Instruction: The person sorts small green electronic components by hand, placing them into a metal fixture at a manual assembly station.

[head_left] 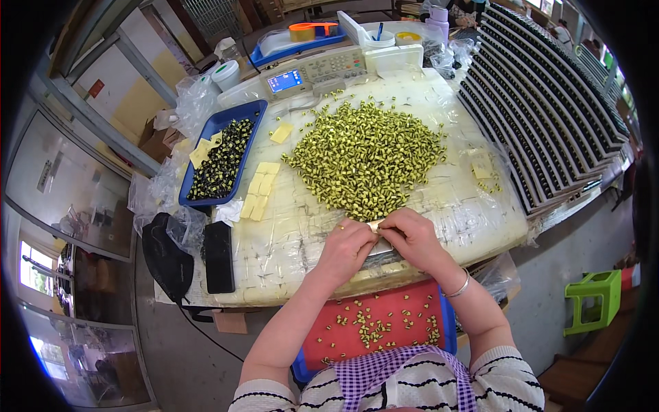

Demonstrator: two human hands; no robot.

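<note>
Far to the left of the hands, at the table's edge, lies a black pouch (167,257), and just beside it, nearer the hands, a black rectangular block (219,256). Up and left of the left hand sits a blue tray (255,110) filled with dark small parts, a few pale yellow sticky squares (259,190) lying between it and the hands. The left hand (345,248) rests on the plastic-covered table (288,240), fingers curled, its fingertips meeting those of the right hand; together the two hands pinch one small yellow-green wound component (375,225) between them, though it is too small to tell which fingers bear the grip. Directly above the hands, touching distance from the fingertips, spreads a large heap of yellow-green components (367,158), and beyond it stands a grey bench meter with a blue screen (317,70). Below the hands, at the person's lap, a red tray (384,323) holds scattered components of the same kind. The right hand (412,237) wears a silver bangle (458,288) at the wrist. Up and right of it rise stacked black slotted trays (542,103), and low to the far right stands a green plastic stool (592,295).
</note>
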